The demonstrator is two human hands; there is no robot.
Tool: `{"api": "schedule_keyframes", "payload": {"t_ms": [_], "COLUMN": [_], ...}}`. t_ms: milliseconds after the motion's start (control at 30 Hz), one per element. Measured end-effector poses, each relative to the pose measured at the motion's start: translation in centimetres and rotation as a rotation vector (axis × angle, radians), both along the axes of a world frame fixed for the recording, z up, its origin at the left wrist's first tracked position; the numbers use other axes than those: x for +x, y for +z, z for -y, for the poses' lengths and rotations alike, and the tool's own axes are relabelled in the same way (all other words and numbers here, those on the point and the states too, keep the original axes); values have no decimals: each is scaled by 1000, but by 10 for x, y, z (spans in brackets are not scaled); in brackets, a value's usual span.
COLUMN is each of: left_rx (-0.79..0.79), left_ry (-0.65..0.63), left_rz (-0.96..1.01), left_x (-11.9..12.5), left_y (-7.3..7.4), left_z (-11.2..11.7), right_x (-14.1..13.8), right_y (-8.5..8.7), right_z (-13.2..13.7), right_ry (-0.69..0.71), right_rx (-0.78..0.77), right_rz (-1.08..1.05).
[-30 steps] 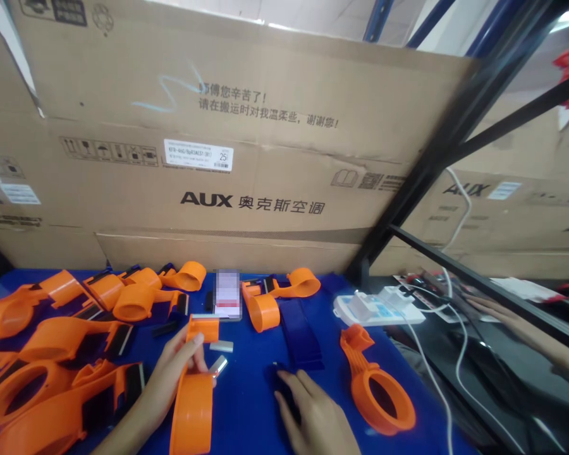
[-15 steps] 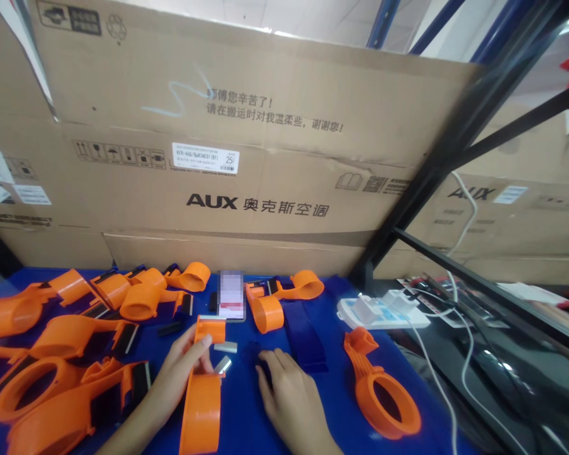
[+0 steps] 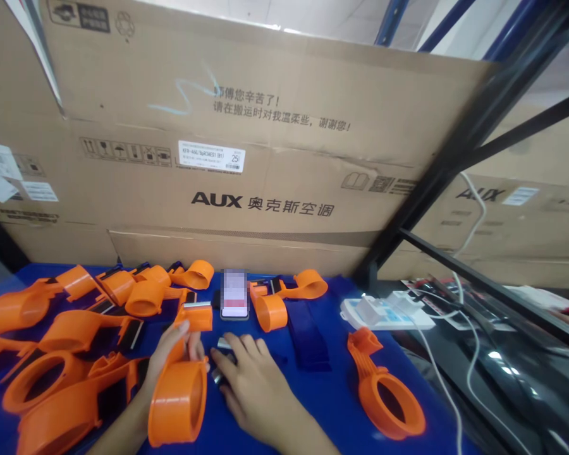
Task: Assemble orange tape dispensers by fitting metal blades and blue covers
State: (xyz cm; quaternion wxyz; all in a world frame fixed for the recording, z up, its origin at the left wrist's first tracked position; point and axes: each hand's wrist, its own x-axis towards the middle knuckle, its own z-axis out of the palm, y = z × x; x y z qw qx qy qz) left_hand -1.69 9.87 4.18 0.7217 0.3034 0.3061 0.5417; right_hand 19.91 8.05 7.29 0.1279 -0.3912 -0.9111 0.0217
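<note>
My left hand (image 3: pixel 171 354) is closed around the narrow arm of an orange tape dispenser (image 3: pixel 177 401). Its round hub points down toward me, and a toothed metal edge shows on its head at the top. Beside it my right hand (image 3: pixel 256 376) reaches down to the blue surface, thumb and index finger closed around a small silvery metal piece (image 3: pixel 218 378). A second small metal piece (image 3: pixel 224 344) lies by the fingertips of the same hand, partly covered by them.
Several orange tape dispensers (image 3: pixel 59 398) crowd the left of the blue table (image 3: pixel 313 404). A phone (image 3: pixel 234 297) and more dispensers (image 3: pixel 271 313) lie at the back. One orange dispenser (image 3: pixel 391 404) and a white power strip (image 3: pixel 384 313) are at right. A large carton (image 3: pixel 265 158) stands behind.
My right hand has moved left onto the small metal pieces. The dispenser in my left hand has shifted left and turned, so its hub opening shows more. The view has shifted slightly.
</note>
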Motion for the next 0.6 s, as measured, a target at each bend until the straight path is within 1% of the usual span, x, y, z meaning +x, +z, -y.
{"api": "schedule_keyframes", "payload": {"t_ms": [67,133,200,267,333,400,500,600], "left_rx": [96,247,364,412,419,385,306,263], "left_ry": [-40,-120,-208,-273,-293,-295,-265,-212], "left_rz": [89,181,215,205,166,86,-10,-63], "left_x": [1,3,7,11,15,17,16,16], "left_y": [1,-1,-8,-17,-25,-28,-23,-13], "left_z": [4,7,10,15,21,27,34,36], "right_x": [-14,-26,-37,-46,-54,-61,-69,-74], "right_y": [-1,-5,-11,-20,-30,-39,-47,-46], "right_z": [-5,-13,-24,-37,-48,-57,-63,-65], "right_ry": [23,28,39,58,116,176,180,154], "right_rx": [5,24,62,115,162,201,217,219], "right_rz": [19,36,38,17,3,3,7,-13]}}
